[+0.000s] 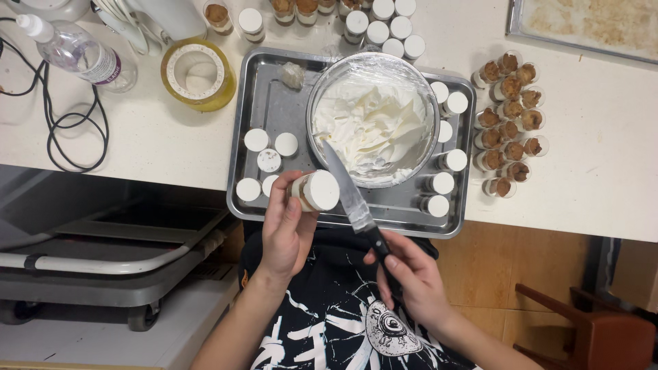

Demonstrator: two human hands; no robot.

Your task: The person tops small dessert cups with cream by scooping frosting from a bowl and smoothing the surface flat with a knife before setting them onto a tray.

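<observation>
Left hand (286, 229) pinching a cream-topped cup (315, 190), right hand (411, 277) wrapped tight round a knife (351, 195) over the steel tray (274, 113).

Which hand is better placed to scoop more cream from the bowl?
Probably the right hand: it holds the knife, whose blade tip lies over the glass bowl of whipped cream. The left hand holds a filled cup.

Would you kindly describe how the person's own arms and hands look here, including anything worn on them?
Both arms are bare to the edge of the picture, with no sleeves in view. The left hand and right hand wear no gloves, and no rings, watch or bracelets show. The nails look short and unpainted. Below the arms lies a black garment printed with white line drawings.
</observation>
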